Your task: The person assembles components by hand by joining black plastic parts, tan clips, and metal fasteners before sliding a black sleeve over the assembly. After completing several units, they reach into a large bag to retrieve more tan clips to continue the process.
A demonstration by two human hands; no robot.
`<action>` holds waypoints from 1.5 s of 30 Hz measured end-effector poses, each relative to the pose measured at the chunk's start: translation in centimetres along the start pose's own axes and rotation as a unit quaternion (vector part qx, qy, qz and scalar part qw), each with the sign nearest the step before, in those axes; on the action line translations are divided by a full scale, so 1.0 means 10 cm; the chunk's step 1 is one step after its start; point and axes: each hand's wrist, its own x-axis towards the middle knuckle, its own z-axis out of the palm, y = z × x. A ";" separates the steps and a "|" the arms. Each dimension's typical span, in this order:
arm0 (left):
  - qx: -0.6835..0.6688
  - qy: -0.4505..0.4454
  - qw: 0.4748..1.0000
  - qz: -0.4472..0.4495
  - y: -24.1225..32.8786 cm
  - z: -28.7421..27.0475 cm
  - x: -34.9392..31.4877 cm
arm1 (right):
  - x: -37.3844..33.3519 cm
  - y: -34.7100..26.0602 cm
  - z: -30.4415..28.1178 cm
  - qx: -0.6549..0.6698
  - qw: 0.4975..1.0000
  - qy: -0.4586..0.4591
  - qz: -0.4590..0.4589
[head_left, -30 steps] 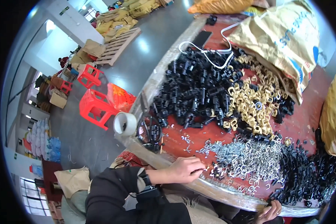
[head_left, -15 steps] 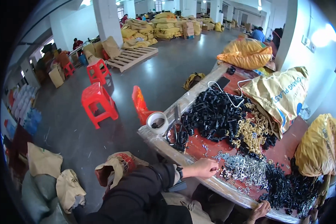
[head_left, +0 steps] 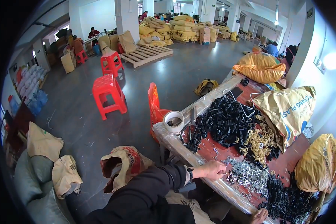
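My left hand [head_left: 214, 170], in a dark sleeve with a watch at the wrist, reaches over the table's near edge beside a heap of small silver metal pieces [head_left: 248, 175]. Its fingers are curled together; whatever they hold is hidden. Low in the view, my right hand [head_left: 259, 215] is at the table edge with bent fingers, near small dark pieces [head_left: 283, 198]; I cannot make out what is in it. Farther back on the red tabletop [head_left: 209, 149] lie a large heap of black plastic parts [head_left: 224, 121] and gold-coloured hooked pieces [head_left: 259, 143].
Black-handled scissors [head_left: 191, 136] and a white tape roll [head_left: 173, 121] lie at the table's left corner, beside a red plastic bag [head_left: 155, 106]. Yellow sacks [head_left: 321, 162] line the right side. Red stools [head_left: 109, 95], a wooden pallet [head_left: 147, 55] and an open paper sack [head_left: 125, 164] stand on the floor.
The view has shifted, so the table and stools sit farther right in it. My left hand stays by the silver pieces, and my right hand appears lower, nearer the bottom edge.
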 end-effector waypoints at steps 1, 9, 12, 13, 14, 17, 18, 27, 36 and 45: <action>0.000 0.001 1.000 -0.002 -0.01 0.01 0.02 | 0.01 0.01 0.00 0.001 1.000 -0.006 0.004; -0.020 0.024 0.999 -0.007 -0.04 -0.02 0.04 | -0.04 0.17 0.10 -0.007 0.999 -0.010 -0.040; -0.002 0.049 0.999 0.010 -0.06 -0.03 0.02 | -0.03 0.17 0.09 -0.006 0.999 -0.021 -0.039; -0.061 0.046 0.997 0.026 -0.21 0.11 0.02 | 0.05 0.15 0.34 0.014 0.997 -0.039 -0.065; -0.115 0.047 0.991 0.058 -0.28 0.18 0.04 | 0.15 0.07 0.47 0.028 0.995 -0.050 -0.086; -0.104 0.147 0.980 0.084 -0.31 0.15 -0.05 | 0.47 -0.35 0.90 0.085 0.981 -0.073 -0.159; -0.062 0.161 0.979 0.104 -0.20 0.03 -0.10 | 0.55 -0.51 1.04 0.102 0.975 -0.080 -0.182; 0.098 0.077 0.973 0.194 -0.67 -0.12 -0.43 | 0.83 -2.12 1.95 0.236 0.888 -0.152 -0.365; -0.025 0.086 0.983 0.163 -0.93 -0.13 -0.35 | 0.69 -2.79 2.46 0.235 0.831 -0.244 -0.440; -0.100 0.063 0.982 0.144 -0.99 -0.15 -0.36 | 0.82 -2.50 2.80 0.154 0.832 -0.331 -0.417</action>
